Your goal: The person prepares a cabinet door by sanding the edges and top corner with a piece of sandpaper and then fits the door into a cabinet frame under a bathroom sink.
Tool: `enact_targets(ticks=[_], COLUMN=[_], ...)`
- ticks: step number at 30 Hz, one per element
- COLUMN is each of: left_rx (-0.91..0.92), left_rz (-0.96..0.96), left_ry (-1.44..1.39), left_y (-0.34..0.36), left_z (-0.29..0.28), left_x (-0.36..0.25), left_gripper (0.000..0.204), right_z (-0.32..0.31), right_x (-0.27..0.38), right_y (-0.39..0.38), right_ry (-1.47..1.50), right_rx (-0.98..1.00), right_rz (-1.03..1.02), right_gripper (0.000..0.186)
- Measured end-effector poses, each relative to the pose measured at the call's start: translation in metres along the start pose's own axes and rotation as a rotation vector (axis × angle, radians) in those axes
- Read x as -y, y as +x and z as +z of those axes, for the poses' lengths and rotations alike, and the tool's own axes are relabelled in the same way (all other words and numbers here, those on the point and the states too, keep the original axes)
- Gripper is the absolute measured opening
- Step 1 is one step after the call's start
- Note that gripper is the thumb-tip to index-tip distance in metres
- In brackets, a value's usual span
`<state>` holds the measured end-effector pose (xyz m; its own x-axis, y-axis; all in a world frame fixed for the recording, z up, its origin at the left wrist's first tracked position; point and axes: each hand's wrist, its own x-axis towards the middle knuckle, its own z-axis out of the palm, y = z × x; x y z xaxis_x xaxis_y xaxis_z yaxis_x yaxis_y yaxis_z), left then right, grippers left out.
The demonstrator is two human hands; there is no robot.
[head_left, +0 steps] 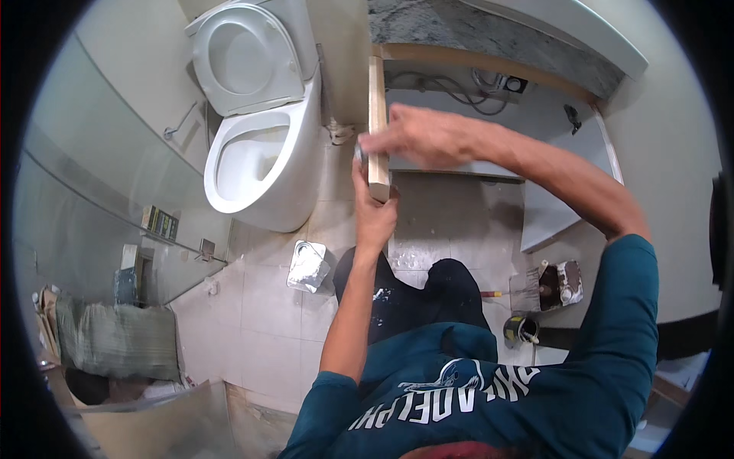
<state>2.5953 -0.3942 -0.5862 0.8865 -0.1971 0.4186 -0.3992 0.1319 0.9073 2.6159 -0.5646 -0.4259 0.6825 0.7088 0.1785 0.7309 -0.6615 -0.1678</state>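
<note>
A pale wooden board edge stands out from the open under-sink cabinet, pointing toward me. My left hand grips the board's near end from below, its fingers reaching up the left side. My right hand is closed at the board's upper part, a little blurred, with its fingertips at a small grey object on the left face. What exactly the right fingers hold is unclear.
A white toilet with raised lid is at left, a foil-lined tray on the tiled floor below it. A paint tray and small can sit at right. Curved glass lines the left; a grey countertop tops the cabinet.
</note>
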Motion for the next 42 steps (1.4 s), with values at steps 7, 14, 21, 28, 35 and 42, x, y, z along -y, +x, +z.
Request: enact_targets(ticks=[7, 14, 21, 28, 35, 42], left_rx=[0.034, 0.007, -0.009, -0.016, -0.019, 0.005], left_rz=[-0.159, -0.015, 0.115, -0.001, 0.028, 0.037], left_ry=[-0.064, 0.016, 0.179, -0.047, 0.031, 0.039], left_y=[0.0, 0.002, 0.001, -0.004, 0.0, 0.001], left_z=[0.002, 0.007, 0.005, 0.011, 0.012, -0.001], left_x=[-0.01, 0.002, 0.02, 0.03, 0.025, 0.032], left_gripper=[0.081, 0.092, 0.097, 0.099, 0.086, 0.073], right_z=[-0.02, -0.025, -0.026, -0.025, -0.02, -0.018], right_x=[-0.007, 0.001, 0.012, 0.037, 0.027, 0.036], right_y=[0.018, 0.012, 0.019, 0.008, 0.0, 0.009], right_ry=[0.014, -0.027, -0.01, 0.097, 0.055, 0.085], right_rx=[0.13, 0.149, 0.15, 0.195, 0.156, 0.182], right_rz=[-0.067, -0.042, -0.1, -0.102, -0.188, -0.248], right_gripper=[0.039, 0.038, 0.035, 0.04, 0.05, 0.044])
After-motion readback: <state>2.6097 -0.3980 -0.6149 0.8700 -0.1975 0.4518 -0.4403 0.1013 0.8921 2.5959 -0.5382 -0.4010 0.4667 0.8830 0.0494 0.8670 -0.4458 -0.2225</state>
